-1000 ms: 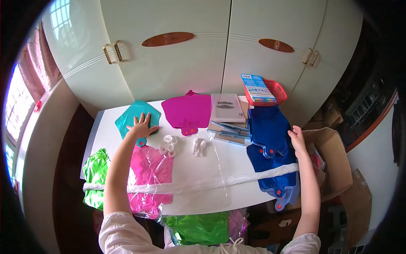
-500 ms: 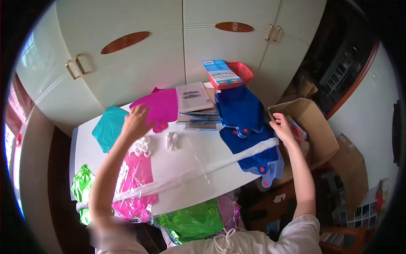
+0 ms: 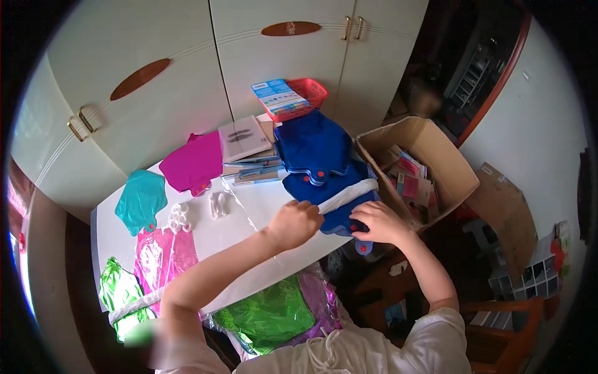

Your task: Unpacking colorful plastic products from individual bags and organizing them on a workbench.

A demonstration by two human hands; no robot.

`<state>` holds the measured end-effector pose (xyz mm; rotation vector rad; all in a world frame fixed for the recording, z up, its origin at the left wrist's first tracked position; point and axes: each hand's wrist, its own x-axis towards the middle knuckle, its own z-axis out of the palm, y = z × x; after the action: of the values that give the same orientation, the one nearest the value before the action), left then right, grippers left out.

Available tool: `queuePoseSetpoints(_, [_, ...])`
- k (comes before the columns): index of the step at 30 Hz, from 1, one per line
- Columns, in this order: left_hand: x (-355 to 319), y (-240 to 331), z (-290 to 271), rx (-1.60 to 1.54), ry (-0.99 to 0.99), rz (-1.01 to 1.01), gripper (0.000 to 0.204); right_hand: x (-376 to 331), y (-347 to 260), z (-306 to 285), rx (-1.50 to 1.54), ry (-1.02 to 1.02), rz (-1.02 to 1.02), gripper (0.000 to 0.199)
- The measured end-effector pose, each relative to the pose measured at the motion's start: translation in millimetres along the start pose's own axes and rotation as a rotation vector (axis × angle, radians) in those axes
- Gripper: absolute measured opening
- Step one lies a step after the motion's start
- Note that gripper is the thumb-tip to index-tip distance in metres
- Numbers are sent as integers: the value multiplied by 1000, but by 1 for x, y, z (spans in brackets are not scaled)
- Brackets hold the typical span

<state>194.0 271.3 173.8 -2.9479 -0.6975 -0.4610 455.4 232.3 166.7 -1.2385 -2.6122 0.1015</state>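
Note:
My left hand [image 3: 296, 224] is closed, its knuckles against the long white rolled strip [image 3: 349, 196] on the table. What lies inside the fingers is hidden. My right hand [image 3: 380, 223] is over the near end of the blue flat pieces [image 3: 335, 219], its thumb and curved fingers apart beside a red dot. These blue pieces have rounded tabs with red dots; more of them form a stack [image 3: 314, 146] just behind. The strip crosses the table to the left, partly hidden by my left forearm, and reappears over shiny green foil [image 3: 118, 283].
Left on the table are a teal piece [image 3: 140, 199], a magenta piece [image 3: 193, 162], pink foil [image 3: 163, 258] and white rolls [image 3: 180, 217]. A red basket [image 3: 302, 112] and books [image 3: 246, 140] stand behind. At right is an open cardboard box [image 3: 451, 159]; green foil [image 3: 268, 318] lies before me.
My left hand has moved right and nearer, from the magenta piece to the strip. My right hand has come from the box edge down-left to the blue pieces. The view has turned right.

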Motion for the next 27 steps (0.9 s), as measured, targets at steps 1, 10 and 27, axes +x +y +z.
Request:
queuePoseSetpoints(1, [6,6,7,-14,-2,4,9,-1,-1,4,-7,17,7,38])
queuePoseSetpoints(10, [32,19,51,204,41,78,10,-1,-1,25,-5,114,-22,31])
queuePoseSetpoints(27, [39,-3,19,-138,483,-128,10,-6,19,25,153,341,200,61])
